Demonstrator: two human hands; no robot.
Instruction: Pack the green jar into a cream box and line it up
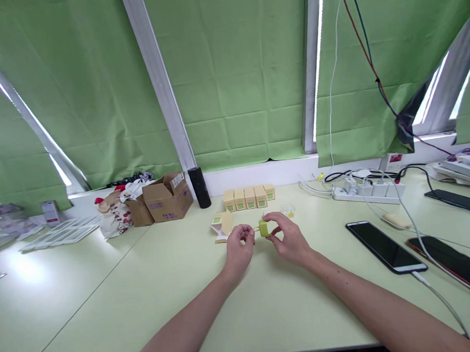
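Above the table's middle, my right hand point(290, 238) pinches a small yellow-green block point(263, 228) between thumb and fingers. A short pale piece point(256, 229) sticks out of the block's left side, and the closed fingertips of my left hand point(240, 246) meet it there. Just behind my left hand lies an opened small cardboard box point(222, 224) with a green square on it. A small clear item with a yellow part point(288, 211) rests behind my right hand.
Several small tan boxes point(245, 199) stand in a row at the back. Left of them are a black cylinder point(199, 187) and an open carton point(168, 197). A power strip point(369, 191), cables and a white-framed phone point(386, 246) lie at the right.
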